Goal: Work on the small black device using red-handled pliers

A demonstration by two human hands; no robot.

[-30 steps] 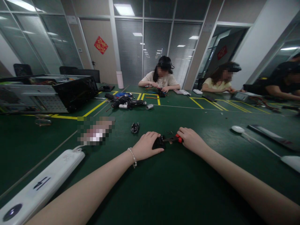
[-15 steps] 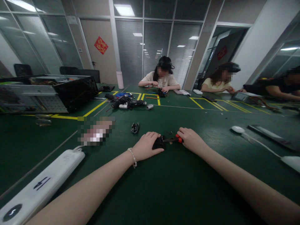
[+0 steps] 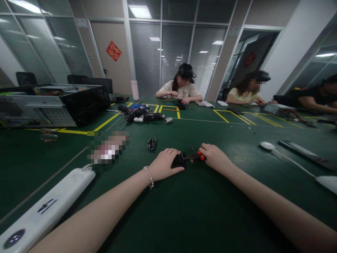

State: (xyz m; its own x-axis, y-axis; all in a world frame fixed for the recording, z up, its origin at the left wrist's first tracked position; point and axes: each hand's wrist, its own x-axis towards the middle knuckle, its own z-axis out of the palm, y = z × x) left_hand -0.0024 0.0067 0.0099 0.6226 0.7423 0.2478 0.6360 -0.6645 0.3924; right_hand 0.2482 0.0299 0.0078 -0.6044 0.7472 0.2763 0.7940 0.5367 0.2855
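Left hand [image 3: 165,163] pins a black part [image 3: 178,161]; right hand [image 3: 214,157] grips red-handled pliers [image 3: 194,156] biting it; next, steady squeeze.

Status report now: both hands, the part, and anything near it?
Left hand pressing black part to the table. Right hand gripping red-handled tool, tip at the part. Small black piece lies apart, left.

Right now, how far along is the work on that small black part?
Done: one small black piece lies apart on the green table, beside a few tiny dark bits, possibly screws. In hand: left hand pins the black part down, right hand holds a red-handled tool with its tip at that part. Left: the part looks whole; how much remains cannot be told.
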